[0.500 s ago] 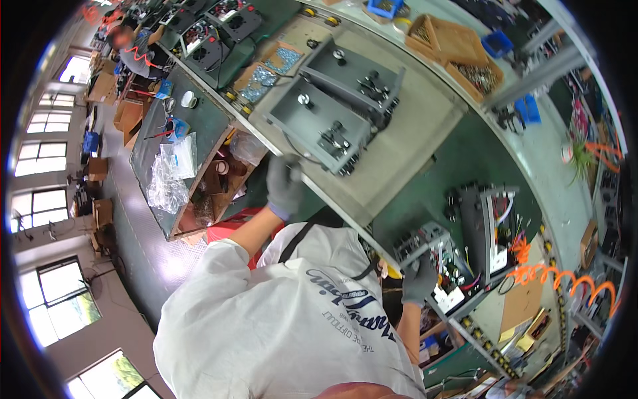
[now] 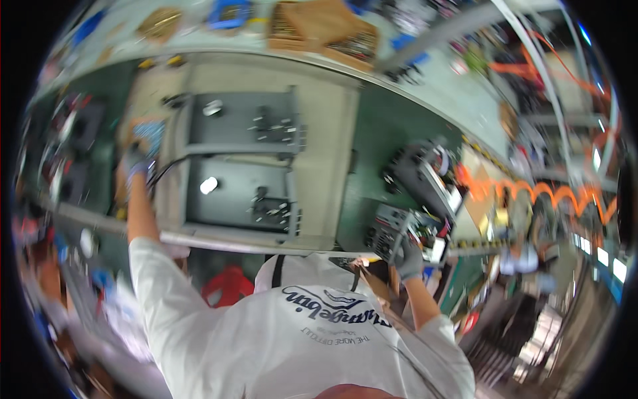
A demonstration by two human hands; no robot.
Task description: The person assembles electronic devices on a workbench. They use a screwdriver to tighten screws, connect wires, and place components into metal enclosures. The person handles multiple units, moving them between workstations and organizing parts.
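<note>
My left hand (image 2: 136, 161), in a grey glove, reaches to the far-left part of the bench, next to a tray of small bluish parts (image 2: 149, 135). Motion smears its fingers, so whether it holds anything does not show. Beside it a dark cable runs to two open grey metal housings, the rear one (image 2: 232, 130) and the front one (image 2: 229, 176), with black fittings and bright round pieces inside. My right hand (image 2: 407, 259), also gloved, is closed at the lower edge of a grey metal panel (image 2: 387, 229) with wires and small electronics beside it.
A larger dark unit (image 2: 422, 173) stands behind the panel. An orange coiled hose (image 2: 531, 189) hangs at right. Cardboard boxes of hardware (image 2: 319, 30) and a blue bin (image 2: 229, 13) sit on the far shelf. A red stool (image 2: 228, 284) is below the bench edge.
The view has turned, so the bench edge now runs nearly level. My left hand has moved from the near edge up to the parts tray. My right hand stays at the panel.
</note>
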